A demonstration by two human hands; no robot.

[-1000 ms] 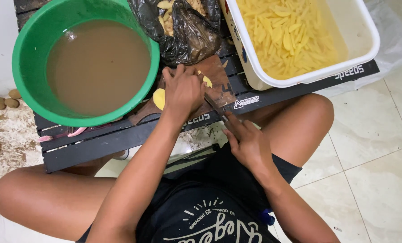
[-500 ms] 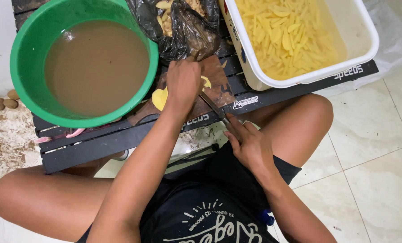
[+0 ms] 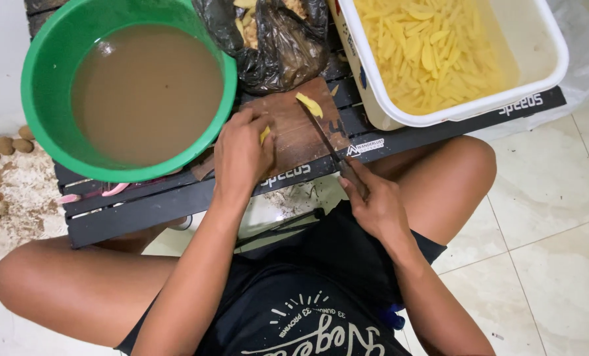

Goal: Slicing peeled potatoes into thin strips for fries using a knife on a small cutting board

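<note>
One low black slatted surface [image 3: 143, 211] crosses the frame. On it, upper left, sits one green basin [image 3: 44, 79] of murky brown water; upper right, one white tub [image 3: 545, 39] heaped with yellow potato sticks, too many to count. One black plastic bag [image 3: 274, 46] of scraps lies between them at the top centre. Below the bag is one brown cutting board [image 3: 301, 135], with one cut yellow strip [image 3: 309, 105] lying near its upper edge.

The left hand [image 3: 241, 158] is curled over a yellow potato piece [image 3: 265, 135] at the board's left side, pinning it down. The right hand [image 3: 377, 204], centre right, is closed around the handle of one knife [image 3: 324, 135], whose blade lies across the board.

The blade sits near the left fingertips, so a slip on wet potato could nick them. The basin overhangs the surface's edge and could tip if knocked.
</note>
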